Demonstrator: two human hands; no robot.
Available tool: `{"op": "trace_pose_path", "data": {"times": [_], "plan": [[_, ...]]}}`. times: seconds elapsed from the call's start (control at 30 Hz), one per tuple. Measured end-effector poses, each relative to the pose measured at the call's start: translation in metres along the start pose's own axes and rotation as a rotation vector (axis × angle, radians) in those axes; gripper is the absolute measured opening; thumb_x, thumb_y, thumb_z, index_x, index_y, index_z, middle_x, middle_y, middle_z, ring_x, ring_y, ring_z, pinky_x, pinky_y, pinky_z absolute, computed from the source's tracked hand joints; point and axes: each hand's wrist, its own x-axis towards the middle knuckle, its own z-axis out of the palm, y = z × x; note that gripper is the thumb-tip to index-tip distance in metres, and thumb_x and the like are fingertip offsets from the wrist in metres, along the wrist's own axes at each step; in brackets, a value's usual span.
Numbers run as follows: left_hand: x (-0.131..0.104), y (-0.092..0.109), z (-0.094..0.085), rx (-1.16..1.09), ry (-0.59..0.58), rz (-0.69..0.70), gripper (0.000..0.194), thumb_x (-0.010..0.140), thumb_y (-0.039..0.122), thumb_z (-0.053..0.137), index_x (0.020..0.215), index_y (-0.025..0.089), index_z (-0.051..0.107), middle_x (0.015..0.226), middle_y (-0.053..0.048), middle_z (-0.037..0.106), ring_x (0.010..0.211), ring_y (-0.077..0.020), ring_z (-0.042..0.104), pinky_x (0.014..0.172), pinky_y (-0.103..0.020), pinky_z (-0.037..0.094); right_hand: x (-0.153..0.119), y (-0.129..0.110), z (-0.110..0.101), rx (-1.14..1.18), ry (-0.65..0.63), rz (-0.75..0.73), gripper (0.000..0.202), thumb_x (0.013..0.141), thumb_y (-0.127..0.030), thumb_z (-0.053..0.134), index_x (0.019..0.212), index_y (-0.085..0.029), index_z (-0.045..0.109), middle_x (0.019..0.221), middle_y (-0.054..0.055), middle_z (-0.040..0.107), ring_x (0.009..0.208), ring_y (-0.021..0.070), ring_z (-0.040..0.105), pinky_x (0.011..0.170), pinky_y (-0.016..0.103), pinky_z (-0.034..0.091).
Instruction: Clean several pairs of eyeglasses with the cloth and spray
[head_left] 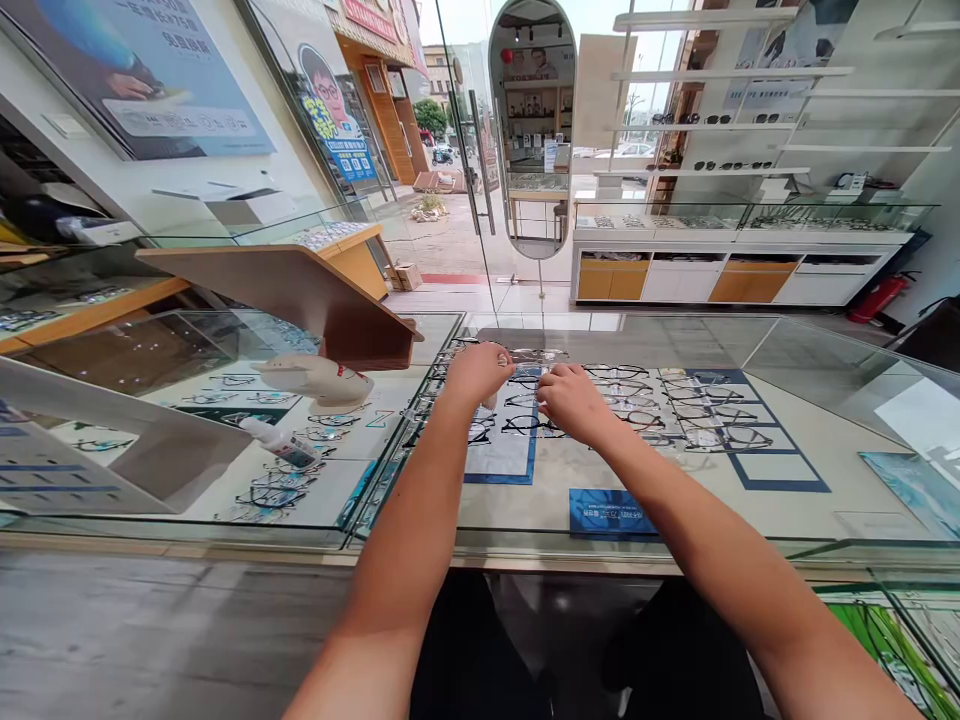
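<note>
My left hand (478,374) is closed, its fingertips pinched at the near-left end of a thin-framed pair of eyeglasses (541,355) over the glass display counter (517,540). Just to the right, my right hand (574,400) is also closed, fingers curled at the same spot; its fingertips are partly hidden. Rows of eyeglasses (626,400) lie around and below both hands, with more eyeglasses (716,415) farther right. Under the left forearm shows a blue-edged white display sheet (499,465). A small blue card (609,510) lies near the counter's front edge.
On the left stand a brown tilted board (285,290), a white bottle (281,443), a pale rounded object (315,382) and a white stand (112,455). Behind the counter are an oval mirror (532,130), a glass door and a shelf unit (720,75). A fire extinguisher (881,297) is far right.
</note>
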Motion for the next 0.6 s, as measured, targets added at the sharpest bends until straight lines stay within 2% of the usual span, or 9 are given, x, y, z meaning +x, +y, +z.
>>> {"op": "trace_pose_path", "data": {"times": [0.13, 0.27, 0.43, 0.6], "plan": [[0.005, -0.003, 0.006, 0.049, -0.059, -0.027, 0.017, 0.084, 0.027, 0.072, 0.095, 0.024, 0.085, 0.1, -0.012, 0.085, 0.094, -0.0296, 0.075, 0.078, -0.033, 0.051, -0.001, 0.0, -0.001, -0.003, -0.02, 0.005, 0.02, 0.102, -0.015, 0.065, 0.104, -0.016, 0.085, 0.121, 0.016, 0.081, 0.118, 0.0326, 0.063, 0.098, 0.046, 0.041], [0.009, -0.006, 0.014, 0.082, -0.078, -0.037, 0.02, 0.083, 0.027, 0.074, 0.098, 0.023, 0.086, 0.108, -0.014, 0.085, 0.1, -0.0305, 0.076, 0.083, -0.033, 0.053, -0.002, 0.0, 0.001, -0.013, -0.033, -0.005, 0.031, 0.095, -0.002, 0.06, 0.107, -0.016, 0.085, 0.121, 0.015, 0.082, 0.116, 0.0307, 0.063, 0.096, 0.044, 0.041], [0.015, -0.01, 0.023, 0.117, -0.116, -0.053, 0.024, 0.081, 0.028, 0.075, 0.102, 0.023, 0.086, 0.109, -0.014, 0.085, 0.103, -0.0311, 0.077, 0.086, -0.033, 0.055, -0.003, -0.001, 0.001, 0.008, -0.05, -0.012, 0.031, 0.095, -0.004, 0.06, 0.107, -0.017, 0.086, 0.121, 0.015, 0.082, 0.115, 0.031, 0.062, 0.095, 0.045, 0.04], [0.018, -0.01, 0.027, 0.134, -0.149, -0.062, 0.025, 0.08, 0.026, 0.075, 0.103, 0.024, 0.086, 0.11, -0.014, 0.085, 0.104, -0.0322, 0.078, 0.088, -0.034, 0.057, -0.005, -0.005, -0.007, 0.111, -0.069, 0.018, 0.032, 0.102, -0.01, 0.055, 0.106, -0.019, 0.086, 0.123, 0.013, 0.083, 0.115, 0.0313, 0.063, 0.096, 0.045, 0.039]]}}
